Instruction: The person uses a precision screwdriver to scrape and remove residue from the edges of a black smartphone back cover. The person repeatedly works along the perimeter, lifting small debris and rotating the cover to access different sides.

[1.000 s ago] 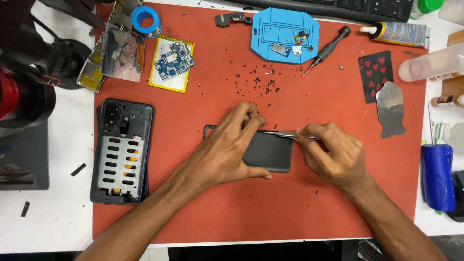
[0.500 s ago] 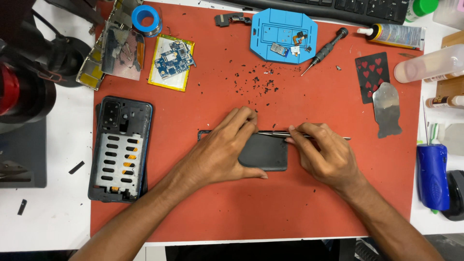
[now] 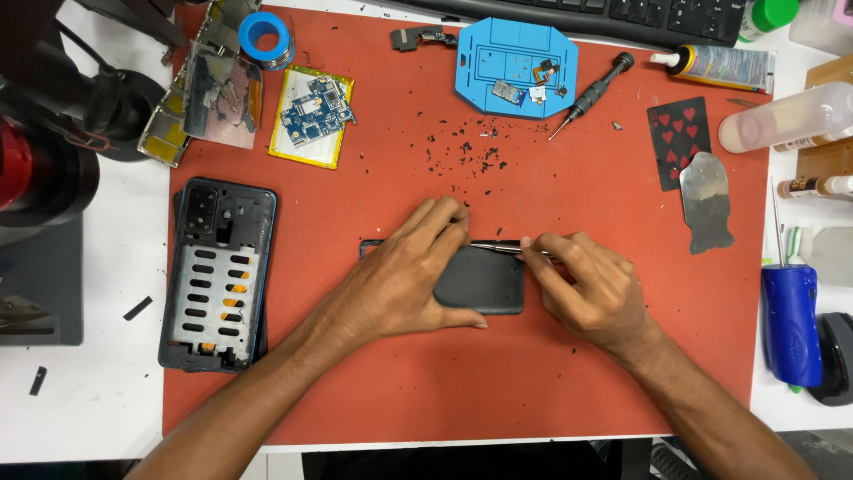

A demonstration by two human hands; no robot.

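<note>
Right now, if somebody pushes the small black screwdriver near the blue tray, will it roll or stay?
The small black screwdriver would probably roll: its handle looks round and it lies flat on the red mat. It seems light and stiff. The mat may slow it a little.

Both forearms are reaching in from the near edge and converging toward the middle. The left hand is lying palm down, fingers curling forward and the thumb stretching out to the right along the near side. The right hand is sitting just to its right, knuckles up, its fingertips pinching together and pointing left.
</note>
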